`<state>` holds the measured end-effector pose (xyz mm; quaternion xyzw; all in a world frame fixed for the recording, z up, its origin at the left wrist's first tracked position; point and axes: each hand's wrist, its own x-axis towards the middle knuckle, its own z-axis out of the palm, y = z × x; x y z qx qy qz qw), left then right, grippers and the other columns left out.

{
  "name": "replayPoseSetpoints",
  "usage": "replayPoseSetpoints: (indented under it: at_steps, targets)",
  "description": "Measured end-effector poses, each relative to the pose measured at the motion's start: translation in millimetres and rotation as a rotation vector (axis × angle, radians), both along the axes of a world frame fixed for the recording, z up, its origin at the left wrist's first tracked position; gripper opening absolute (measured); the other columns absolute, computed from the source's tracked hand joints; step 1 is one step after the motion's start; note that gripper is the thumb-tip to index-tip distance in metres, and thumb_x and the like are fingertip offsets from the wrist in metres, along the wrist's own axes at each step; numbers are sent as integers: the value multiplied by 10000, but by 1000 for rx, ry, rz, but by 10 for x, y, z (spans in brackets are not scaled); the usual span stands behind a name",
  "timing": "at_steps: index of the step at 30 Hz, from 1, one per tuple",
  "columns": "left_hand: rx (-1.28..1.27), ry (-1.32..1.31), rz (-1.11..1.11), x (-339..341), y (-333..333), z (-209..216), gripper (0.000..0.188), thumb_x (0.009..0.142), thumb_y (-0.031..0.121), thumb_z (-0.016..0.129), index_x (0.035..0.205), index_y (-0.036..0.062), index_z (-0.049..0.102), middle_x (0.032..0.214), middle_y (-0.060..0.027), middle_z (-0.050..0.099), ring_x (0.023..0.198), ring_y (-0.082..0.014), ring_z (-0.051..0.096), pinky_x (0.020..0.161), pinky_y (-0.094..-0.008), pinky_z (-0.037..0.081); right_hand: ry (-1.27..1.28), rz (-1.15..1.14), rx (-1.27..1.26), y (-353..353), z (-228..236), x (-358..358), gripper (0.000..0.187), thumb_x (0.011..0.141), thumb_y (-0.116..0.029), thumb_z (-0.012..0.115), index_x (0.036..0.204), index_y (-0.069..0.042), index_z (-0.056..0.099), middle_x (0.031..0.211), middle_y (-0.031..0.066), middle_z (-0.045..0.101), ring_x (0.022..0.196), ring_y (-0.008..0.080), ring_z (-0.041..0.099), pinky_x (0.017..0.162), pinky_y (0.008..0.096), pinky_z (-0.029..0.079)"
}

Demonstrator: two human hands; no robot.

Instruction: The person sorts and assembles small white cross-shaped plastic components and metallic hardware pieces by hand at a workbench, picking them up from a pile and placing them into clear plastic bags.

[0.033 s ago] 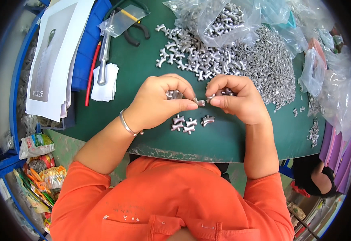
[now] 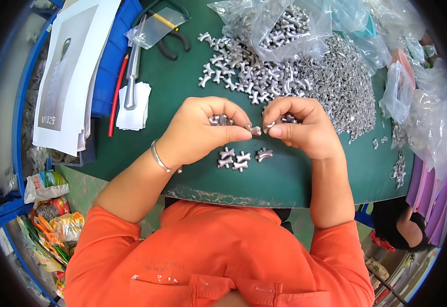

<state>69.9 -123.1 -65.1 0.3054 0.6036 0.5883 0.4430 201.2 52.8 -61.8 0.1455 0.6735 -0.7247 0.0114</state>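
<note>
My left hand (image 2: pixel 203 123) pinches a small silver bone-shaped metal piece (image 2: pixel 255 131) between thumb and forefinger. More such pieces (image 2: pixel 220 120) show within its curled fingers. Close on the right, my right hand (image 2: pixel 305 125) is closed with thumb and forefinger on a small silver metal piece (image 2: pixel 269 127), mostly covered by the fingertips. Other metal pieces (image 2: pixel 290 118) sit under its curled fingers. Between the two held pieces there is a narrow gap. Just below my hands, several bone-shaped pieces with small side loops (image 2: pixel 241 160) lie on the green tabletop (image 2: pixel 285 179).
Beyond my hands lie a heap of bone-shaped pieces (image 2: pixel 256 74) and a mound of tiny metal links (image 2: pixel 349 87). Clear plastic bags (image 2: pixel 295 38) cover the back. At left are pliers (image 2: pixel 185 41), a tapered metal rod (image 2: pixel 132 84), a red pencil (image 2: pixel 118 97) and white slips (image 2: pixel 136 115).
</note>
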Motion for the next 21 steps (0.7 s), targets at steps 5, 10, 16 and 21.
replayPoseSetpoints:
  at_steps: [5,10,16,21]
  targets:
    - [269,-563,39,-34,-48,-25,318,777,-30,627,1089,-17,563,869,-52,590,516,-37,447,404,-158,319,219,-34,-512,13,-80,-15,117,767,-15,647,873,-22,598,786,75,610,542,56,465,413,165,331]
    - [472,-917,-62,-176,-28,-120,215,899,177,465,967,-5,558,876,-103,513,654,-113,474,392,-190,348,218,28,-402,128,-35,57,57,789,-52,626,822,-18,594,668,63,576,547,78,481,410,194,338]
    - [546,-808,-63,-206,-31,-200,104,907,121,522,906,23,556,815,-57,511,604,-80,465,386,-165,325,-128,449,787,-104,44,59,196,675,-103,727,837,-33,642,718,135,634,676,284,624,612,362,478]
    - [270,-504,113,-144,-12,-71,68,896,67,523,941,21,540,772,-42,480,563,-52,414,376,-148,295,31,191,315,-34,-81,-22,130,826,-131,627,885,-17,612,651,6,555,546,79,463,519,236,404]
